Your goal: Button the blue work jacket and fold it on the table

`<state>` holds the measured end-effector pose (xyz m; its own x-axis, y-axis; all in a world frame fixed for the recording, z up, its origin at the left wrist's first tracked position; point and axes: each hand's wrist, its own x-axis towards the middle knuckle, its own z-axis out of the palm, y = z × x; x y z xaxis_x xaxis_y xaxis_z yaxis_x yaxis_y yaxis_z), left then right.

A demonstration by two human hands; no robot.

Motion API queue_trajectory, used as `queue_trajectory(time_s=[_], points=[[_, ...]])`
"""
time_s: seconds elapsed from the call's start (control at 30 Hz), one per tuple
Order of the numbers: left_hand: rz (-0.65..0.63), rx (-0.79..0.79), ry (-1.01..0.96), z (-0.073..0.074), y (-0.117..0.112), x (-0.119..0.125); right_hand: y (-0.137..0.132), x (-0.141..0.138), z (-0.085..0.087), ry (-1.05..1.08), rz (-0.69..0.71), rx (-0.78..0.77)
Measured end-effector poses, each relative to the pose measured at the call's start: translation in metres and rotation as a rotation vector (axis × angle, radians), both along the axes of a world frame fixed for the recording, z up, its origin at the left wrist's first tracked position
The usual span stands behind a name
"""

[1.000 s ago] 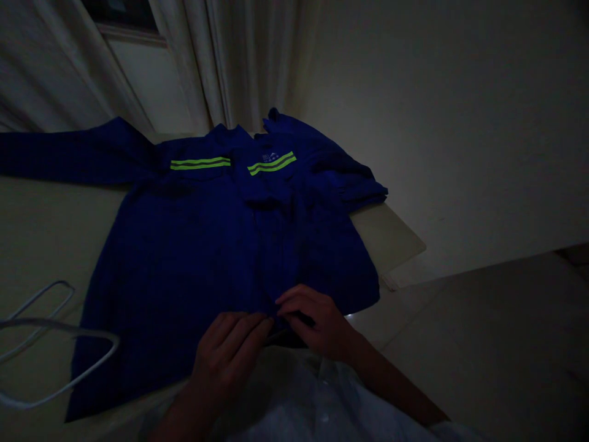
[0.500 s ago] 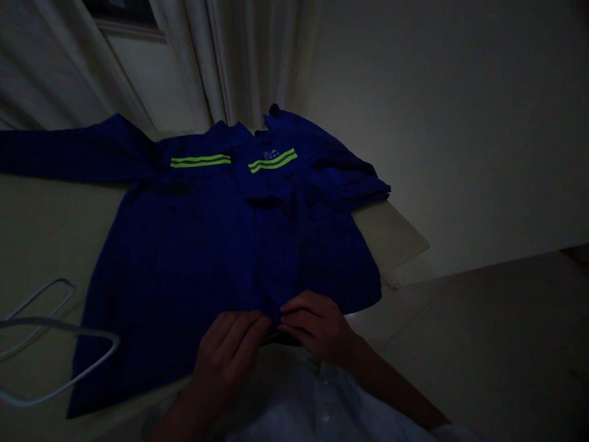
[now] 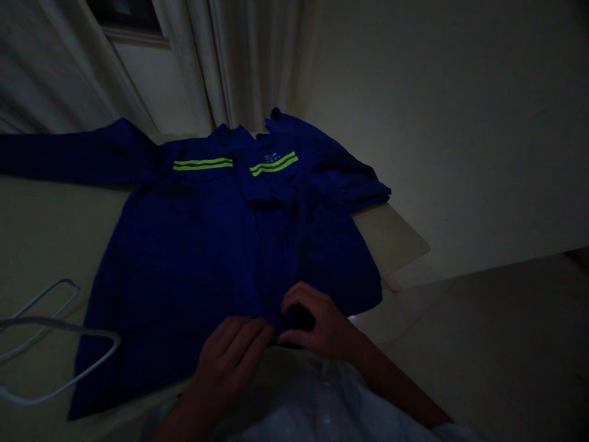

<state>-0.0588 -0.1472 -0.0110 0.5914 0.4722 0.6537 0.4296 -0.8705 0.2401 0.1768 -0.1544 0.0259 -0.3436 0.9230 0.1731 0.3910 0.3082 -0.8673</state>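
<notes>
Blue jacket (image 3: 197,245) bears a chest logo (image 3: 273,157); unreadably small.

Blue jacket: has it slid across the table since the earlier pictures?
No, not visibly. Against the table corner, the blue jacket lies in the same place; both drift slightly rightward in the picture, likely from the camera moving.

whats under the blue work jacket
A pale table lies under the blue work jacket, showing on both sides of it. Anything between the cloth and the tabletop is covered and cannot be seen.
</notes>
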Motion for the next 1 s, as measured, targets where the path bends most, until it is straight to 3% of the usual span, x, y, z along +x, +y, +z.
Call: queue_trajectory(time_s=[0.13, 0.23, 0.4, 0.6, 0.77, 1.0], points=[[-0.034, 0.028, 0.006, -0.003, -0.002, -0.002, 0.003, 0.003, 0.011, -0.049, 0.091, -0.156], [-0.02, 0.038, -0.002, -0.005, -0.003, -0.004, 0.004, 0.003, 0.011, -0.034, 0.089, -0.174], [0.006, 0.118, 0.024, -0.002, -0.001, 0.002, 0.008, 0.004, 0.01, -0.053, 0.076, -0.124], [0.013, 0.219, -0.04, 0.001, 0.002, 0.007, 0.032, 0.007, 0.033, -0.268, 0.272, 0.041], [0.017, 0.241, -0.114, 0.002, 0.004, 0.01, 0.054, 0.004, 0.048, -0.393, 0.41, 0.042], [0.036, 0.273, -0.127, 0.006, 0.008, 0.012, 0.064, -0.004, 0.065, -0.514, 0.525, 0.082]])
